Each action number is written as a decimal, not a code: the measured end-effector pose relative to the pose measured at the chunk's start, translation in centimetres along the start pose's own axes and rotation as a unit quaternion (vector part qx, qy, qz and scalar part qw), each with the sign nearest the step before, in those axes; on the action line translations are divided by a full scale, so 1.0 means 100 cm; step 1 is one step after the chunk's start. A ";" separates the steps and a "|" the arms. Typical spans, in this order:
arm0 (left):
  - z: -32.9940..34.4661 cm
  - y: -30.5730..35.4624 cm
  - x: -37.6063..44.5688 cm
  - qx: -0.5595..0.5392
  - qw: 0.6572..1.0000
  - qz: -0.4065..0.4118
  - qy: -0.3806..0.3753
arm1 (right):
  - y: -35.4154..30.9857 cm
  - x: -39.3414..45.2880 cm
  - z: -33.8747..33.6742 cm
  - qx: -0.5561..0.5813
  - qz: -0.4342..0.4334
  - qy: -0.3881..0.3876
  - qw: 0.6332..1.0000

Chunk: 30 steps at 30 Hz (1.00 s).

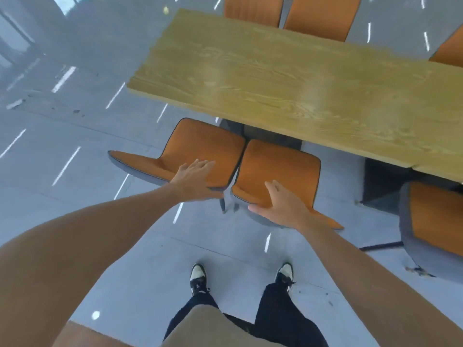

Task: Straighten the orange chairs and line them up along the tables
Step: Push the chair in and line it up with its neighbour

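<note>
Two orange chairs with grey shells stand side by side at the near edge of a long wooden table (288,78), seats tucked toward it. My left hand (194,177) rests flat, fingers spread, on the backrest top of the left chair (200,144). My right hand (284,204) lies on the backrest top of the right chair (278,164), thumb out over its edge, fingers apart. The two chairs nearly touch at their inner corners. A third orange chair (436,221) stands to the right, turned at an angle to the table.
Backs of several more orange chairs (320,13) show on the table's far side. The table's dark base (380,186) sits between the right chair and the angled one. My feet (198,276) stand on the glossy grey tiled floor behind the chairs.
</note>
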<state>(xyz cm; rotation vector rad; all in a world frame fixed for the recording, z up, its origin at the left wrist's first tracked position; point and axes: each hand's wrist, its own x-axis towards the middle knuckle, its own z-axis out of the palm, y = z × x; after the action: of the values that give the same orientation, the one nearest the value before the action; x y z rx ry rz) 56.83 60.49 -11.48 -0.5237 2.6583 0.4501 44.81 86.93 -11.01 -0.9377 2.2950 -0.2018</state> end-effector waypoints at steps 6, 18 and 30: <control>0.013 -0.047 -0.004 0.109 0.985 0.044 -0.126 | -0.026 0.014 0.045 -0.098 0.050 0.027 0.994; 0.030 -0.078 0.019 0.148 0.981 0.125 0.011 | -0.039 0.033 0.062 -0.125 0.112 0.095 0.981; 0.018 -0.053 0.034 0.170 0.977 0.121 0.039 | -0.040 0.034 0.061 -0.140 0.090 0.110 0.980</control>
<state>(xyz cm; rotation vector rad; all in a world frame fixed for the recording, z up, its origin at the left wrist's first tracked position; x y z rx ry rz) 56.73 55.51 -15.76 -0.1164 2.8021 0.0338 48.99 82.30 -16.01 -0.8704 2.6462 0.1049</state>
